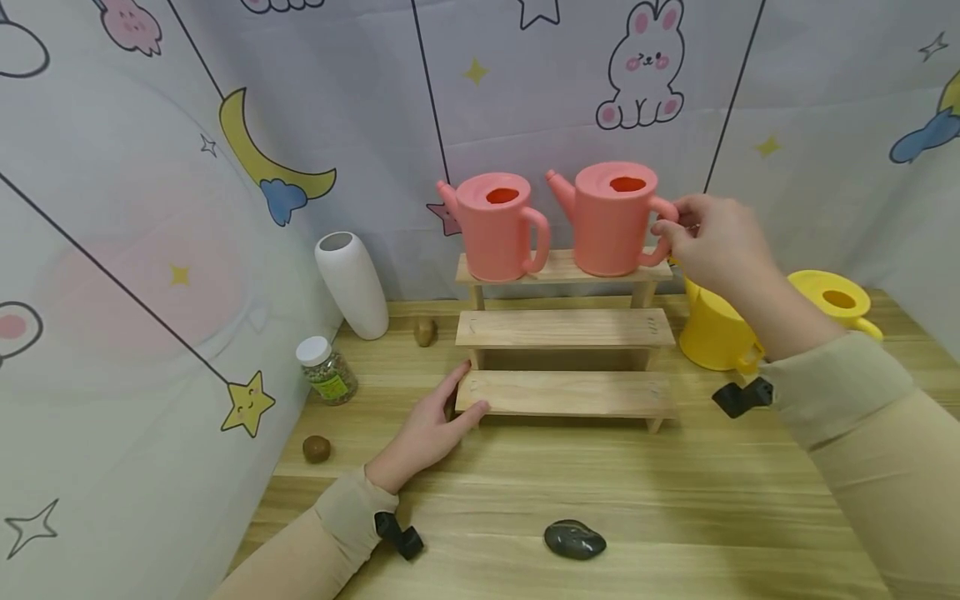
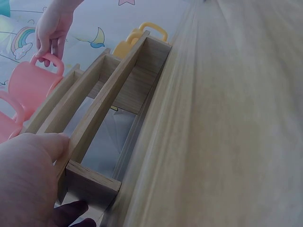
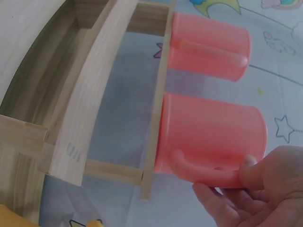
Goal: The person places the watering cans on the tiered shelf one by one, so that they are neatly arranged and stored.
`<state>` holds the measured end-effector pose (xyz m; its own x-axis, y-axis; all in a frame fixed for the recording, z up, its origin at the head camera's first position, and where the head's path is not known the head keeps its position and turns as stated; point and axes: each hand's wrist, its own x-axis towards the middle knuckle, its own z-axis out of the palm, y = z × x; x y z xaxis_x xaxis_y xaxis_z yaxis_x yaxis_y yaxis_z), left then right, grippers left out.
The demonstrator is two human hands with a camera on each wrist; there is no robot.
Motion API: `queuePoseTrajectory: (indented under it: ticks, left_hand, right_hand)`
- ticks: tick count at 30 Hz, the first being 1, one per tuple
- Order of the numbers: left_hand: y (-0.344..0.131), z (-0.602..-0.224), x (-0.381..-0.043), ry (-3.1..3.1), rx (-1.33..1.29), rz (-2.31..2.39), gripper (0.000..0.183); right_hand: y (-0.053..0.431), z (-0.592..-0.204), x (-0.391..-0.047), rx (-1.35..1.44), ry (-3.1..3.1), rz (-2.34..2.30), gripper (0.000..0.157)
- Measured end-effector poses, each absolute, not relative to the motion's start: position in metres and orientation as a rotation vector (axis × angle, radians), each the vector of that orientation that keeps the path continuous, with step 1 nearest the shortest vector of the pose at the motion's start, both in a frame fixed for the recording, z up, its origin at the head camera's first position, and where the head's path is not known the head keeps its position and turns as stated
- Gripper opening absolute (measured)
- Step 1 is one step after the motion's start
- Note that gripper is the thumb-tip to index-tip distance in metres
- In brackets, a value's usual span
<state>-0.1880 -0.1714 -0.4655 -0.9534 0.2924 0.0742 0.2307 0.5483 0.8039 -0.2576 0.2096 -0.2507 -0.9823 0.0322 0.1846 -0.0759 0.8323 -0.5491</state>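
Two pink watering cans stand on the top step of a three-tier wooden stand (image 1: 566, 327). My right hand (image 1: 720, 242) pinches the handle of the right watering can (image 1: 611, 225), thumb on one side and fingers curled behind; in the right wrist view its base sits on the top board. The left watering can (image 1: 495, 233) is beside it, spout also to the left. My left hand (image 1: 427, 433) grips the left end of the lowest step, its thumb on the board (image 2: 87, 127) and its other fingers around the end, partly hidden.
Yellow watering cans (image 1: 716, 333) stand right of the stand, partly behind my right arm. To the left are a white vase (image 1: 352, 287), a white-lidded jar (image 1: 327, 372) and brown stones (image 1: 317, 449). A dark stone (image 1: 574, 540) lies in front. A patterned curtain (image 1: 360, 100) hangs behind.
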Motion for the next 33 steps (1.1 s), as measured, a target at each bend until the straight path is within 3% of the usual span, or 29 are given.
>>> queuePoseTrajectory:
  ticks: [18,33]
  left_hand:
    - [-0.172,-0.465,-0.187,2.698,0.450,1.392,0.081]
    - [-0.171,-0.464,-0.187,2.695,0.454,1.382,0.081]
  right_hand:
    - [0.210,-0.259,-0.256,0.055,-2.825,0.894,0.050]
    - [0.242,-0.292,-0.226,-0.032,-2.724,1.015,0.080]
